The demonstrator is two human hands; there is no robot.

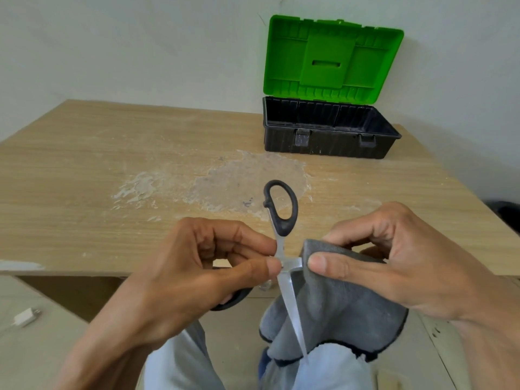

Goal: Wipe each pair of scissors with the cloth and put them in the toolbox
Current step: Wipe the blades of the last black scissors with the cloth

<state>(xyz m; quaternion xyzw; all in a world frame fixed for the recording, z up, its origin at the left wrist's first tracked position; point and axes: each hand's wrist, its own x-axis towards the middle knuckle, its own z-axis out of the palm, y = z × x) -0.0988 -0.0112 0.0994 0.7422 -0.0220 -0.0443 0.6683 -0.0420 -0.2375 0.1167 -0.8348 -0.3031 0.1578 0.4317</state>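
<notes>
- The scissors (283, 228) are pinched at the pivot between the thumb and curled fingers (253, 240) of the left hand (197, 266). They are held spread open in the air, above the near edge of the surface (84, 164).
- One black handle loop is raised clear above the hand. The other is mostly hidden beneath the left palm (only a dark curved edge is seen).
- One blade is pointed down toward the lap. The other is turned sideways to the right, and its tip is buried in the cloth (337, 299).
- The grey cloth is gripped by the right hand (399, 257), whose thumb and fingers are closed on a fold wrapped round that blade. The rest is left hanging loose below.
- The toolbox (329, 146) is set well apart at the far right of the surface, with its green lid (332, 57) raised. Its floor is masked by the front wall, so its contents cannot be told.
- A small white plug-like thing (26, 316) is seen at lower left, too small to be made out.
</notes>
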